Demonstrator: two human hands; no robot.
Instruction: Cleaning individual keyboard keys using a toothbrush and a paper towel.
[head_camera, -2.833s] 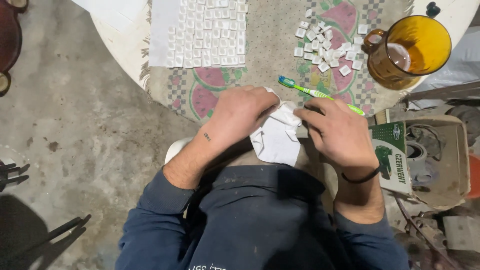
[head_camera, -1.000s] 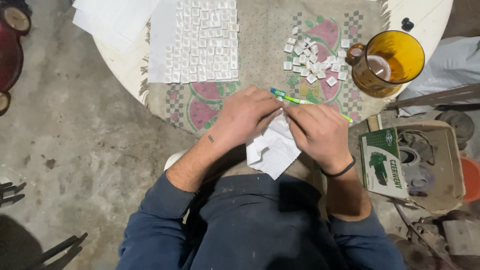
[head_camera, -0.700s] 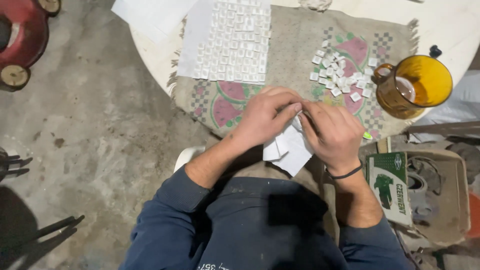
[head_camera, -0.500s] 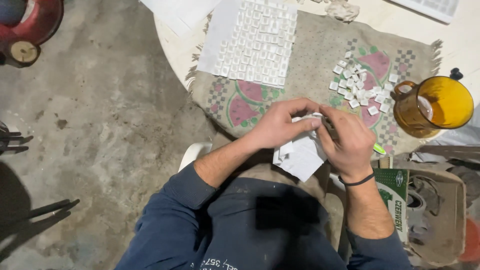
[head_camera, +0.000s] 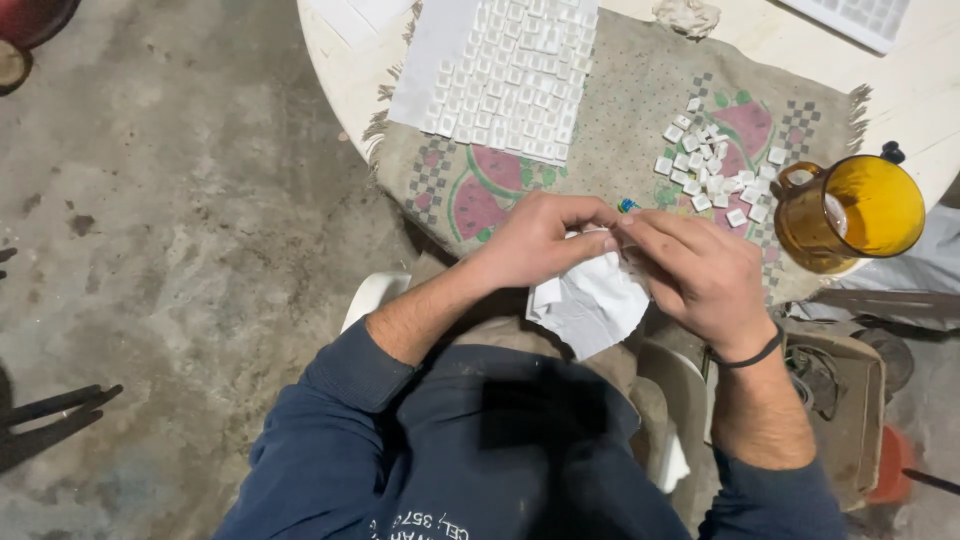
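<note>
- Left hand (head_camera: 540, 245): fingers curled shut, pinching the upper edge of a white crumpled sheet (head_camera: 592, 300). The thumb tip and forefinger meet at the sheet's top, just beside the right hand's fingertips.
- Right hand (head_camera: 700, 275): fingers bent and closed toward the same point. They press on the sheet's top right edge; whether they also grip a small piece there cannot be told.
- White crumpled sheet: hangs below both sets of fingertips, between the two wrists, above the person's lap. Its lower part droops free of the fingers.
- Green-and-blue stick (head_camera: 628, 206): only its tip shows, just beyond the fingertips of both hands; the rest is hidden behind the right hand.
- Loose white tiles (head_camera: 715, 170): a scattered heap on the patterned cloth (head_camera: 640, 110), beyond the right-hand fingers, apart from them.
- Tile sheet (head_camera: 510, 75): small white tiles set in rows on a white backing, lying flat on the cloth, well beyond the left-hand fingers.
- Amber glass mug (head_camera: 850, 210): stands upright to the right of the right-hand fingers, near the table's edge. Contents: a pale object shows against the inner wall; its kind cannot be told.
- Round white table (head_camera: 335, 45): carries the cloth, the tiles and the mug.
</note>
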